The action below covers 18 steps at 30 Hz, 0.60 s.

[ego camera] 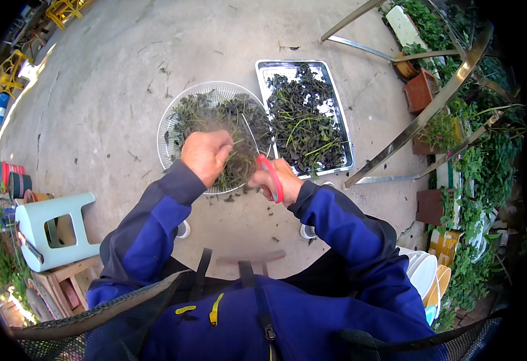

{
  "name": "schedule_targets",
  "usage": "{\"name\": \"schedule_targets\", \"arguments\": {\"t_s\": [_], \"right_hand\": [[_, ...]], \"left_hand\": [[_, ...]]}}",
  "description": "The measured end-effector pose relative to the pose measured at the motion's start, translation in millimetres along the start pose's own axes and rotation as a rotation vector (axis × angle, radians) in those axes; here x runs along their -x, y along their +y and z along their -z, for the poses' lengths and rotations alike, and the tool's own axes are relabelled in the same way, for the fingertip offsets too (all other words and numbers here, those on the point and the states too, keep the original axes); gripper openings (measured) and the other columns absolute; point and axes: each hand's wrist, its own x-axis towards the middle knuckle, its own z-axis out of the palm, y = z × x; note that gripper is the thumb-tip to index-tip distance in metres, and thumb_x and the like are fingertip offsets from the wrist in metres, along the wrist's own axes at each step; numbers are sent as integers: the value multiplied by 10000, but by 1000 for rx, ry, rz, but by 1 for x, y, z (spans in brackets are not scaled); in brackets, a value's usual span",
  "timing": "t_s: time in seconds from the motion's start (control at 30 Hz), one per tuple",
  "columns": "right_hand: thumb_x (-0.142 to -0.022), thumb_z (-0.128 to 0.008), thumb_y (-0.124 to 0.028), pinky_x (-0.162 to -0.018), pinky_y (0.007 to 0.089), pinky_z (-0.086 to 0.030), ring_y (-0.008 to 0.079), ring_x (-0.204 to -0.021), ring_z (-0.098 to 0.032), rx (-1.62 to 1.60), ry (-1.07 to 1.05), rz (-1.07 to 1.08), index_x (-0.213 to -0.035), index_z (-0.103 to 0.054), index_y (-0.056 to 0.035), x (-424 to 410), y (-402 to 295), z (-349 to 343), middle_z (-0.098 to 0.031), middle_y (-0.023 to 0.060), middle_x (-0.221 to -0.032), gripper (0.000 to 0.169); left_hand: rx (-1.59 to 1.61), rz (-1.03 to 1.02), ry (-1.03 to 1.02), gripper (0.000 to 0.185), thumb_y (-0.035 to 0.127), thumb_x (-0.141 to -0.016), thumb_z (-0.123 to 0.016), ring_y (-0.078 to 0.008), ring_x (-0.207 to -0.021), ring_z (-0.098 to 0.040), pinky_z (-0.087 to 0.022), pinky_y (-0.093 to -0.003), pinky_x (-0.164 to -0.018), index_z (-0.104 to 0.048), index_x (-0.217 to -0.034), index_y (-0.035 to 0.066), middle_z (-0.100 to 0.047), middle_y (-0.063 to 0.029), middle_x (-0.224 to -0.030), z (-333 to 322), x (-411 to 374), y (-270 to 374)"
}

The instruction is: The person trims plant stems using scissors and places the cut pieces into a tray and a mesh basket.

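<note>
My right hand holds scissors with red handles, fingers through the loops. Their blades point away from me over a round clear plastic basket, slightly spread. Dark wilted leafy greens with thin green stems fill much of the basket. Over its near left part is my left hand, fingers curled in; blur and the hand itself hide whether it grips any stems. Touching or nearly touching the basket's right side, a rectangular metal tray bears more dark leaves and green stems.
The concrete floor has scattered leaf bits. A curved metal frame stands at right, before potted plants. To my left are a pale blue plastic stool and wooden stool. White bucket-like containers sit near my right elbow.
</note>
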Motion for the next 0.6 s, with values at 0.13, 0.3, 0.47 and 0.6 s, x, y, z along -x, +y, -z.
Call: {"name": "schedule_targets", "arguments": {"t_s": [0.13,0.3,0.47,0.6], "right_hand": [[-744,-664,-127,-397,302,-294,124,-412,-420,-44,2,-117,-637,-622,11,-15,30,-4,-481,45,-500,180],[-731,-674,-104,-411,303,-306,119,-423,-416,-71,102,-98,-647,-581,-17,-19,26,3,-466,22,-514,153],[-683,-729,-119,-510,292,-380,118,-524,-463,101,65,122,-655,-538,-41,14,-21,-5,-487,14,-564,207],[-677,-729,-141,-500,302,-370,104,-540,-455,281,22,199,-664,-557,-25,25,-12,-10,-510,18,-590,208]], "left_hand": [[-324,-52,-4,57,75,-803,-632,-350,-651,-618,-490,-393,-604,-641,-837,30,-634,-162,-711,-17,4,-15],[-293,93,49,71,77,-830,-622,-291,-635,-635,-494,-364,-606,-642,-874,26,-651,-137,-727,-9,-3,-17],[336,245,131,55,22,-868,-610,-64,-628,-590,-460,-231,-571,-618,-837,-22,-622,-13,-695,-3,-9,-33],[404,298,127,60,17,-859,-619,-76,-623,-597,-466,-229,-568,-621,-811,-19,-632,-34,-693,-5,-11,-36]]}}
